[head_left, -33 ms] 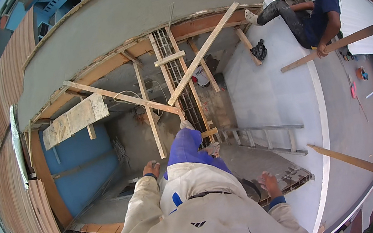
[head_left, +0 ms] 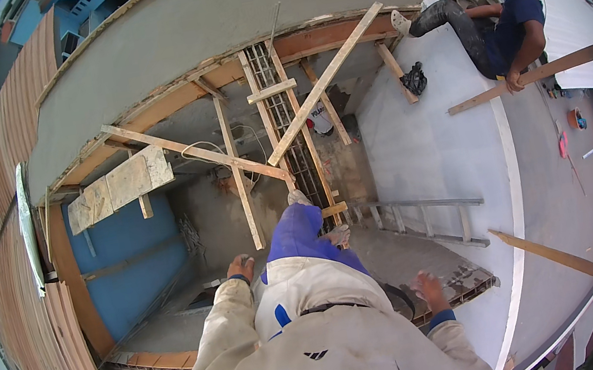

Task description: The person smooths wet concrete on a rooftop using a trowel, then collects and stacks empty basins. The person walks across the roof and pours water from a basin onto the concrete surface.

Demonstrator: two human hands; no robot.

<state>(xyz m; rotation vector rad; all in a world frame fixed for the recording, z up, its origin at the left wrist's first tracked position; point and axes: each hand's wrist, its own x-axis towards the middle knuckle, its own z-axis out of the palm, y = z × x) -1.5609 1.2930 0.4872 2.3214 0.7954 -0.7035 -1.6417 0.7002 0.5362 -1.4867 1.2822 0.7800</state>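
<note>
My left hand [head_left: 241, 266] hangs beside my hip with loosely parted fingers and nothing visible in it. On the other side, my right hand [head_left: 430, 290] is held out from my body, fingers apart, also without anything in it. I stand in purple trousers [head_left: 293, 236], with my feet at the near end of a narrow steel rebar cage [head_left: 298, 161] framed by wooden boards. A short wooden crosspiece [head_left: 333, 210] lies beside my foot. Neither hand touches the timber.
A deep drop to a concrete floor [head_left: 197, 201] opens on both sides of the beam. Diagonal planks [head_left: 327, 84] cross it. Fresh concrete slab [head_left: 206, 20] lies beyond. A person [head_left: 514, 31] sits on the white wall [head_left: 417, 157] at right, one hand on a board [head_left: 566, 61]. A ladder [head_left: 427, 218] leans below.
</note>
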